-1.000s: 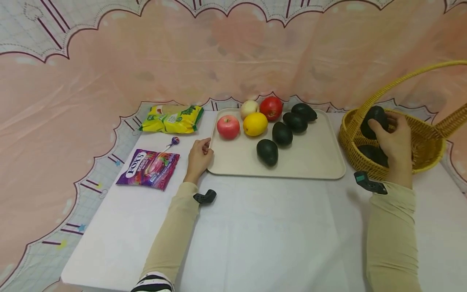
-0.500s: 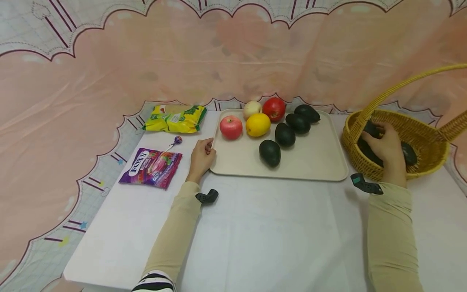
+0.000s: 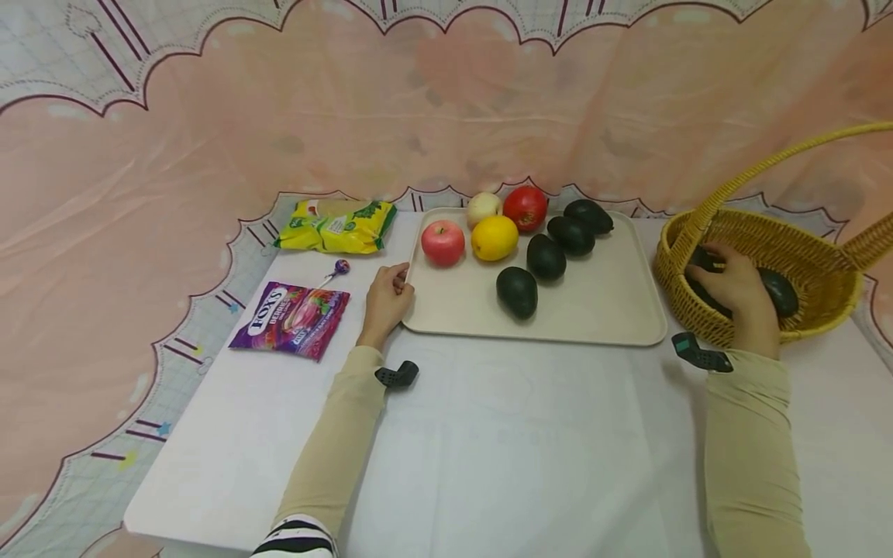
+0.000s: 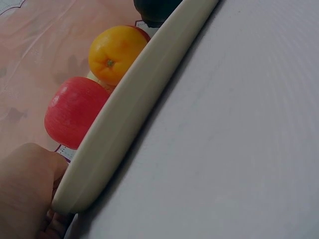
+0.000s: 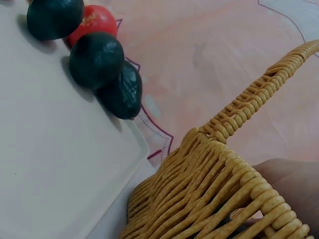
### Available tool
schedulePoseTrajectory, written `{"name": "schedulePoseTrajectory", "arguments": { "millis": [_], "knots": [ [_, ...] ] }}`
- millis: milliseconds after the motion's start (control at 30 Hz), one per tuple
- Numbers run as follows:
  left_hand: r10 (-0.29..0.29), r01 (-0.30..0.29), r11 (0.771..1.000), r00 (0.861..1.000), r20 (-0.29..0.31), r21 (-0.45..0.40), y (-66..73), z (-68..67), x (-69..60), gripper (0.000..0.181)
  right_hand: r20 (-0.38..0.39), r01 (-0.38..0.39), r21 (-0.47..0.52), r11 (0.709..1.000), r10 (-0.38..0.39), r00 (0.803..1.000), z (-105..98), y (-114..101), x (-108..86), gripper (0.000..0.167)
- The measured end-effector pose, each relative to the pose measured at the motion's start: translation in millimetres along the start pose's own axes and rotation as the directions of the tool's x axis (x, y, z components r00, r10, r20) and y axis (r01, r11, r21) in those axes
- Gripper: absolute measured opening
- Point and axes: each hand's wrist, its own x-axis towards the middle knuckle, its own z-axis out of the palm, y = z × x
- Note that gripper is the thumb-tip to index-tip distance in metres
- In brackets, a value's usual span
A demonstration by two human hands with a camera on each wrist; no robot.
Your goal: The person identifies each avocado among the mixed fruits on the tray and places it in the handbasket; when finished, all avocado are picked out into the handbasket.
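**Right-hand grip (image 3: 736, 283) down in a yellow wicker basket (image 3: 680, 310), left-hand grip (image 3: 384, 304) on a flat cream tray (image 3: 593, 310)**

So the right-hand grip looks curled around a dark green, egg-shaped avocado (image 3: 703, 259), thumb on the near side, fingers over the far side, dark skin showing between. Fingertips are hidden, so no clue how hard it squeezes. Right wrist cam doesn't help, the weave blocks nearly everything.

Handling guess: fairly light, firm rather than squishy, a bit slick judging by the sheen on its lookalikes, probably not fragile. I'd take it across the fat middle, thumb opposite fingers. Grab the narrow end and it could squirt out.

Position-wise, it sits right between thumb and fingers at the basket's left end. A second dark green avocado (image 3: 706, 298) lies just below the hand on the near side, and a third glossy dark one (image 3: 779, 293) is just right of the wrist.

Meanwhile the left-hand grip pinches the tray's left rim. Tray looks stiff and smooth, so the rim seems a decent hold. Shiny red apple (image 3: 443, 243) is the nearest fruit to that hand; four more dark green avocados (image 3: 517, 293) sit further right, well apart from it.
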Motion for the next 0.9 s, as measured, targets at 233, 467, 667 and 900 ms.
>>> {"name": "schedulePoseTrajectory", "arguments": {
  "millis": [233,467,667,900],
  "knots": [
    [-0.002,0.002,1.000,1.000,-0.003,0.004,-0.6,0.8,0.5,0.042,0.011,-0.047,-0.011,0.999,0.047,0.999,-1.0,0.0,-1.4,0.078],
    [0.001,-0.001,1.000,1.000,-0.004,0.004,-0.2,1.4,0.7,0.042,-0.054,-0.031,0.022,0.999,0.033,0.998,-0.3,-2.1,-5.4,0.075],
    [0.003,-0.003,1.000,1.000,-0.001,0.010,1.1,0.4,0.1,0.043,-0.207,-0.025,0.070,0.997,0.039,0.978,0.1,-7.2,-9.3,0.069],
    [-0.012,0.012,1.000,1.000,0.008,0.007,1.8,0.2,0.5,0.043,-0.417,-0.025,0.215,0.976,0.115,0.902,0.6,-16.4,-18.3,0.041]
  ]
}}
